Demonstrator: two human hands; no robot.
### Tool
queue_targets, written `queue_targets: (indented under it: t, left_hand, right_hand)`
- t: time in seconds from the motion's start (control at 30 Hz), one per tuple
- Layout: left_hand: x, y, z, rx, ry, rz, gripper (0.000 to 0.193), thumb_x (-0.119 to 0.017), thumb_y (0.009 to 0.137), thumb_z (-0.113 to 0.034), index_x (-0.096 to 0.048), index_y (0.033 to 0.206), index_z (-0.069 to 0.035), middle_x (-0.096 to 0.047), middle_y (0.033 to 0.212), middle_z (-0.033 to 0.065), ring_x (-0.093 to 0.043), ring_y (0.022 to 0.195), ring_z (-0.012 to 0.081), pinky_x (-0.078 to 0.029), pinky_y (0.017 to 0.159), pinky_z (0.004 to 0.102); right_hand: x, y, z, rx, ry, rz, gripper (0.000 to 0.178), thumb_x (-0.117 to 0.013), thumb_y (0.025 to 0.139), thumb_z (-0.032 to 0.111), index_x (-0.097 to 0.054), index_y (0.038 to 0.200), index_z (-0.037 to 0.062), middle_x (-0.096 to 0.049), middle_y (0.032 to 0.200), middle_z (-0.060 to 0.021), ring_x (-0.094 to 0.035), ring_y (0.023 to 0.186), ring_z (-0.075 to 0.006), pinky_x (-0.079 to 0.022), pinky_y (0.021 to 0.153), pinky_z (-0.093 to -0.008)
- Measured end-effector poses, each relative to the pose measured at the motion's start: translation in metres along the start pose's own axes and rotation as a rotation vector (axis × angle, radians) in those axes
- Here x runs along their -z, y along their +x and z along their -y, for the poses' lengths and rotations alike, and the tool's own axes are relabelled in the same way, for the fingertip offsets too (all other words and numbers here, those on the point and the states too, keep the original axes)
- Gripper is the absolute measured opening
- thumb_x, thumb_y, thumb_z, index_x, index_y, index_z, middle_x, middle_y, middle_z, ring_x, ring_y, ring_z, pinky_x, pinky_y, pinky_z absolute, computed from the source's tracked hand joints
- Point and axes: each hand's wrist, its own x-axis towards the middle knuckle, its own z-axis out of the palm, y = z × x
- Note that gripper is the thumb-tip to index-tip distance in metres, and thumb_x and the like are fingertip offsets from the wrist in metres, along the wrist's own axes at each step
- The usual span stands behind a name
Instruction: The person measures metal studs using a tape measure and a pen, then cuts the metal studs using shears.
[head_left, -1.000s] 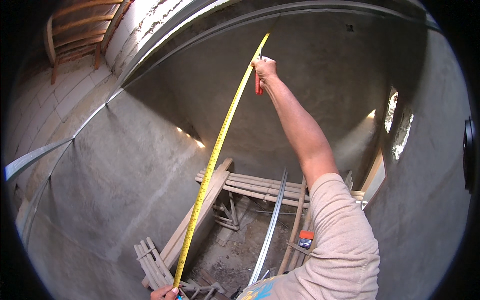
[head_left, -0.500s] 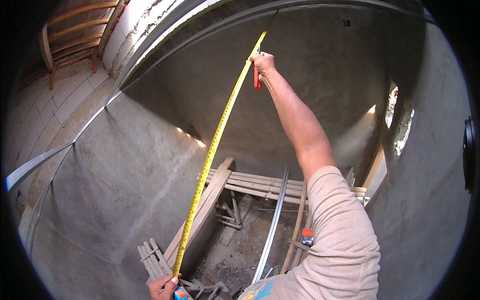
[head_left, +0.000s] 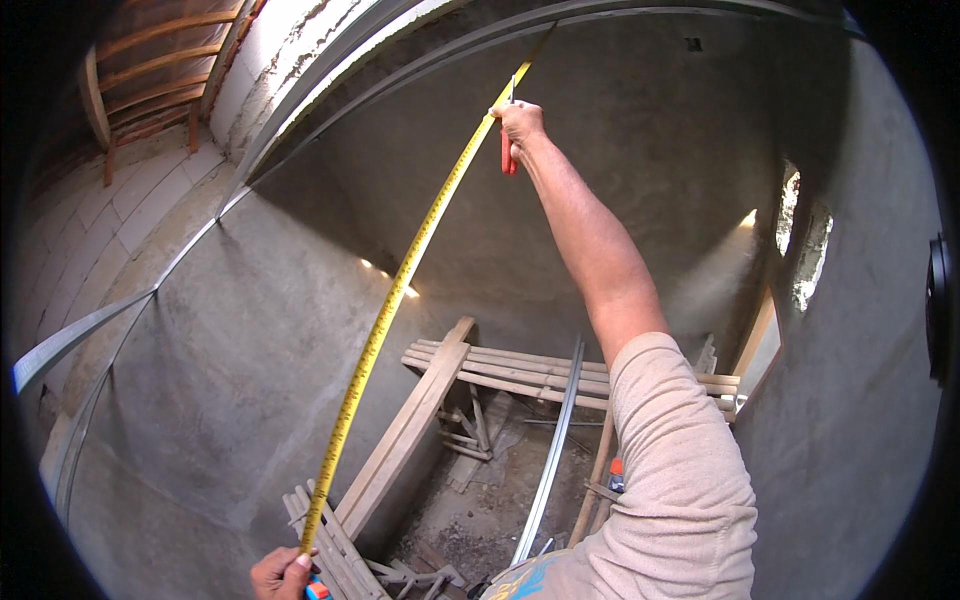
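A yellow tape measure blade [head_left: 385, 310] stretches from the lower left up to a metal channel at the top of the far wall. At the lower end, my left hand [head_left: 280, 573] is closed round the blue and orange tape measure case [head_left: 318, 589], thumb by the blade. My right arm reaches far up, and the right hand [head_left: 522, 125] is closed on a red-handled tool [head_left: 508, 155] with a thin metal tip pointing up; its jaws are too small to make out. The fingers of that hand also touch the blade's edge.
Thin metal channels [head_left: 185, 252] run along the walls. Below are wooden planks [head_left: 405, 425], bamboo scaffold poles [head_left: 540, 367] and a long metal profile [head_left: 550, 455]. An orange-topped container [head_left: 616, 474] sits by my right sleeve. Grey plastered walls [head_left: 620, 130] surround me.
My left hand has moved left with the tape case, swinging the lower part of the blade leftward. My right hand has shifted slightly left, still holding the red-handled tool.
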Motion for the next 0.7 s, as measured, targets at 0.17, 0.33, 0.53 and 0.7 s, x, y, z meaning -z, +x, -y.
queue_targets:
  t: [0.17,0.33,0.53,0.7]
  left_hand:
    - [0.034,0.000,-0.046,0.004,0.104,-0.050,0.019,-0.060,0.098,-0.015,-0.069,0.092,0.002,-0.057,0.075,-0.0005,-0.051,0.068,0.0070,-0.040,0.061,0.0232]
    - [0.052,0.001,-0.074,-0.091,0.202,-0.115,0.019,-0.060,0.098,-0.015,-0.070,0.094,0.001,-0.058,0.077,-0.0008,-0.051,0.068,0.0067,-0.040,0.060,0.0229]
    - [0.064,-0.002,-0.084,-0.095,0.247,-0.134,0.019,-0.061,0.097,-0.015,-0.070,0.094,0.001,-0.058,0.077,-0.0012,-0.051,0.069,0.0068,-0.040,0.061,0.0231]
    - [0.069,-0.004,-0.094,-0.118,0.272,-0.160,0.018,-0.061,0.097,-0.014,-0.071,0.096,0.002,-0.060,0.079,-0.0001,-0.052,0.071,0.0076,-0.041,0.064,0.0237]
  right_hand:
    - [-0.010,0.000,0.014,-0.026,0.040,0.016,0.015,-0.073,0.082,0.003,-0.059,0.075,0.0060,-0.054,0.072,-0.0036,-0.049,0.067,-0.0142,-0.041,0.061,-0.0337]
    - [-0.024,0.006,0.030,0.013,0.124,0.001,0.018,-0.074,0.081,0.002,-0.059,0.073,0.0065,-0.055,0.072,-0.0043,-0.049,0.064,-0.0147,-0.040,0.059,-0.0343]
    - [-0.032,0.008,0.044,0.007,0.149,0.006,0.018,-0.075,0.080,0.003,-0.059,0.072,0.0062,-0.055,0.071,-0.0038,-0.048,0.064,-0.0148,-0.040,0.059,-0.0344]
    - [-0.037,0.003,0.048,-0.005,0.137,-0.007,0.018,-0.076,0.079,0.005,-0.059,0.071,0.0068,-0.052,0.068,-0.0031,-0.046,0.060,-0.0139,-0.038,0.056,-0.0336]
